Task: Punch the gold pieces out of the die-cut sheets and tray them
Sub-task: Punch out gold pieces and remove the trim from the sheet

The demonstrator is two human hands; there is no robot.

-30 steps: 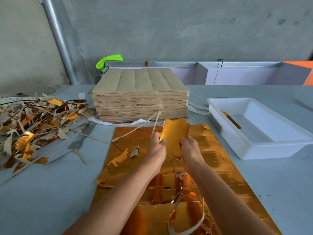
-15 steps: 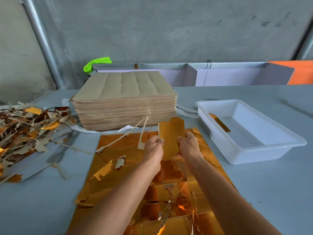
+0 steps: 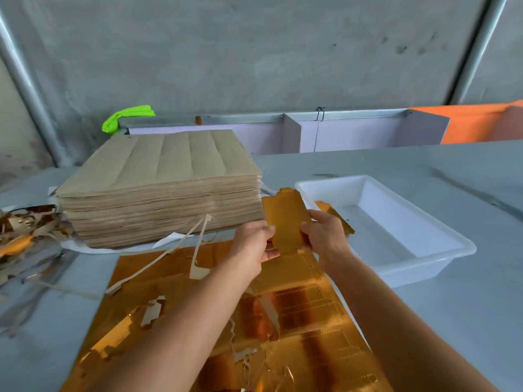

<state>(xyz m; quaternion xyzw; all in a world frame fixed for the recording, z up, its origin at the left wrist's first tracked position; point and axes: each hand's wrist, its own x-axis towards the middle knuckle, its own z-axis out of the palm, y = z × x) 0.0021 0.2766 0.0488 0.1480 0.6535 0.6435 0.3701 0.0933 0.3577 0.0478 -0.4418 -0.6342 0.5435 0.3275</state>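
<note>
I hold one gold piece [image 3: 285, 219] upright between both hands, my left hand [image 3: 254, 244] pinching its left edge and my right hand [image 3: 325, 236] pinching its right edge, fingers curled onto the card. Compared with a second ago, the piece has travelled up and to the right: it was over the middle of the gold sheet [image 3: 297, 306], and now its top edge overlaps the near-left corner of the tray [image 3: 441, 251]. I read this as the piece being fully free of the sheet and on its way to being trayed. The tray, a white plastic tub, sits just right of my grip. Inside it, one gold piece [image 3: 335, 215] leans against the left wall, partly hidden behind my right hand; the rest of the floor shows white. Below my grip lies the sheet, torn open, with loose offcut strips [image 3: 158, 261] on it. Behind and left of my grip stands a tall stack [image 3: 158, 193] of brown sheets, and far left a scrap heap [image 3: 25, 233].
</note>
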